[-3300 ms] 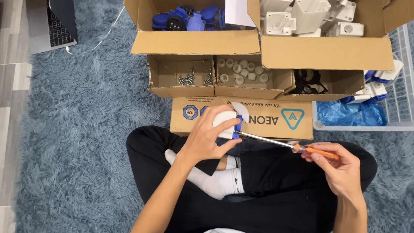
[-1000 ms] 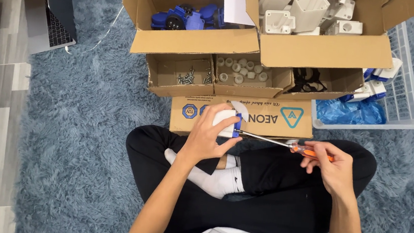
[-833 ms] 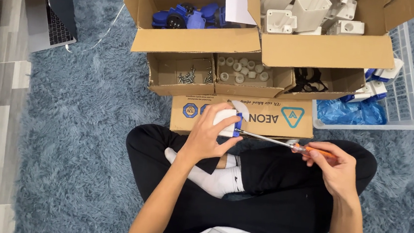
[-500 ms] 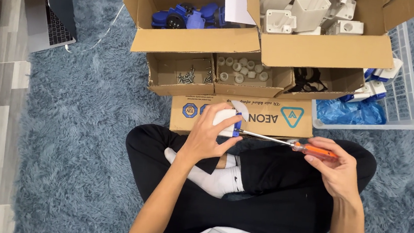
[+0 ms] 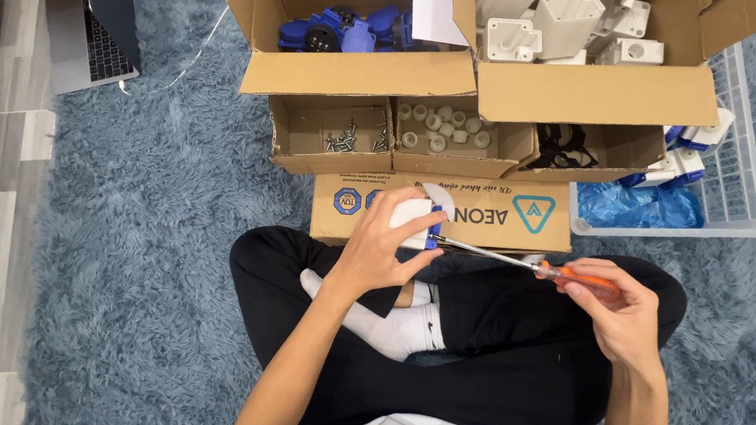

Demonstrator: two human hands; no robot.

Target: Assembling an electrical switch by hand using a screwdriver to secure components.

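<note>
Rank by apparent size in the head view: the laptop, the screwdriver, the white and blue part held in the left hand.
1. laptop, largest, though partly cut off by the frame edge.
2. screwdriver, long but thin.
3. white and blue part, smallest, partly covered by the left hand.

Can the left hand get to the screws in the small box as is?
Probably not yet: the left hand grips the white part. The screws lie uncovered in their open box just beyond, nothing between.
</note>
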